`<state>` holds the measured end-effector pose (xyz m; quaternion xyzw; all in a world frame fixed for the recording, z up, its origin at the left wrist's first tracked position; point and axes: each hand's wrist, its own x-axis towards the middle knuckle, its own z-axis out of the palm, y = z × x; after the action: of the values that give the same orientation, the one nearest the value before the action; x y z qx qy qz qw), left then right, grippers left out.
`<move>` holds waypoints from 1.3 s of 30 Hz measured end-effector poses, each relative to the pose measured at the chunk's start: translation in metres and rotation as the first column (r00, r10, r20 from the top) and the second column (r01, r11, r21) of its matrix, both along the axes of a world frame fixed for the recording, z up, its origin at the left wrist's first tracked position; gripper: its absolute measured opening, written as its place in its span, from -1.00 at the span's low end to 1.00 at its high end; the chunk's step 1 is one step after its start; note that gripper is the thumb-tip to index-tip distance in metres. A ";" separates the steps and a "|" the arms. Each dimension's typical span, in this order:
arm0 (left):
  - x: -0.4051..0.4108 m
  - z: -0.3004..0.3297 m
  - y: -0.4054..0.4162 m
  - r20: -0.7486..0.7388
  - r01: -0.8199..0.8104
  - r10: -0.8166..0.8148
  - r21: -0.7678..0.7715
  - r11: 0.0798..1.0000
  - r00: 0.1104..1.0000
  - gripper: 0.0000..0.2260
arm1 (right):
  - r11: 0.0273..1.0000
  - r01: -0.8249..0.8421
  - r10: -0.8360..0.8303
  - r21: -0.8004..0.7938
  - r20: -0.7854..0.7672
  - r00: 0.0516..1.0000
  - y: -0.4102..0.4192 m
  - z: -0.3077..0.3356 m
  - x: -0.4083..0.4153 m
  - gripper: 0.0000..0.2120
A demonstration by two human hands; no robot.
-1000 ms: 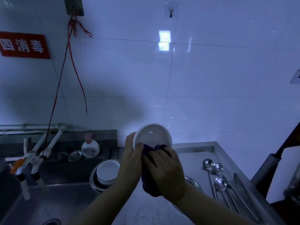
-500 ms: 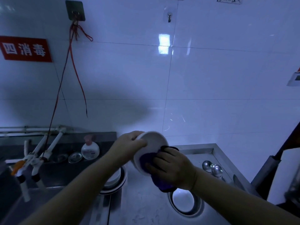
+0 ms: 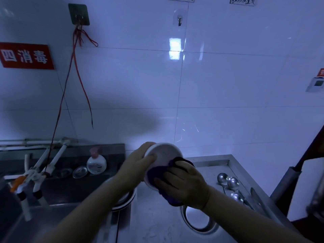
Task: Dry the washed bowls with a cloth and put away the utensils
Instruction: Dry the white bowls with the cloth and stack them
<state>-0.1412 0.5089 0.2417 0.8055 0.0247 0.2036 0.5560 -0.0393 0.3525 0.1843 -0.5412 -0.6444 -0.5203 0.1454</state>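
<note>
The left hand [image 3: 138,165] grips a white bowl [image 3: 164,156] by its rim, thumb hooked over the near edge and fingers wrapped behind it. The bowl is held tilted in the air above the counter [image 3: 157,216], opening toward the camera. The right hand [image 3: 184,183] clutches a dark purple cloth [image 3: 169,199] and presses it against the lower part of the bowl; whether the cloth sits inside or on the outer wall cannot be told. Step in hand: drying this bowl.

Directly below the right hand, a round steel dish [image 3: 199,220] lies on the counter. Below the left forearm, stacked bowls [image 3: 124,200] sit at the counter's edge beside the sink [image 3: 57,190], largely hidden. Right of the hands, several metal spoons [image 3: 231,183] lie together on the counter, not yet put away. A soap bottle [image 3: 96,163] and small lids stand on the ledge behind the sink, near the taps [image 3: 35,174].

Hazards:
- The bowl hangs on a rim grip only. Residual water may make the rim slick, and firm wiping pressure could push the bowl out of that grip.
- A dropped bowl would likely strike the steel dish or the stacked bowls and chip.
- A saturated cloth would leave the bowl damp.
</note>
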 end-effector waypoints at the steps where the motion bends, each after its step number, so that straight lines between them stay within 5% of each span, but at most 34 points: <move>1: 0.001 0.008 0.007 -0.096 0.075 -0.071 0.039 0.996 0.993 -0.74 | 0.999 -0.029 0.030 -0.029 0.023 0.999 -0.002 0.001 0.002 -0.89; 4: 0.000 0.022 0.015 -0.215 0.151 -0.140 0.039 0.988 0.967 -0.74 | 0.994 -0.070 0.071 -0.081 0.003 0.997 -0.003 0.003 0.002 -0.92; 10: 0.001 -0.023 -0.037 0.153 -0.203 0.236 -0.203 0.958 0.960 -0.70 | 0.982 0.164 -0.140 0.094 -0.222 0.965 0.011 0.009 -0.018 -0.82; 14: 0.003 -0.019 -0.038 0.239 -0.164 0.228 -0.262 0.951 0.944 -0.71 | 0.982 0.156 -0.113 0.107 -0.334 0.936 0.018 -0.001 -0.035 -0.74; 18: -0.002 -0.005 -0.026 0.244 -0.026 0.049 -0.096 0.995 0.969 -0.75 | 0.999 0.037 -0.034 0.020 -0.132 0.991 0.002 0.000 -0.015 -0.73; 23: -0.001 0.017 -0.004 -0.120 0.177 -0.169 0.061 0.982 0.978 -0.66 | 0.978 -0.076 0.096 -0.196 0.092 0.991 -0.014 0.008 0.013 -0.85; 30: 0.001 -0.021 -0.049 0.196 -0.173 0.257 -0.364 0.915 0.946 -0.71 | 0.993 0.104 -0.096 0.059 -0.123 0.988 0.008 0.011 -0.008 -0.84; 36: 0.002 -0.014 -0.031 0.225 -0.086 0.124 -0.172 0.981 0.966 -0.76 | 0.999 0.045 -0.046 -0.020 -0.062 0.997 0.000 0.004 -0.006 -0.81; 39: 0.004 0.006 -0.015 0.006 -0.002 0.002 0.063 0.998 1.000 -0.69 | 0.991 -0.056 0.064 -0.122 0.064 0.996 -0.009 0.009 0.009 -0.88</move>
<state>-0.1369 0.4939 0.2481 0.8219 0.0176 0.2072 0.5303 -0.0298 0.3435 0.1937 -0.5112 -0.6952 -0.4941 0.1061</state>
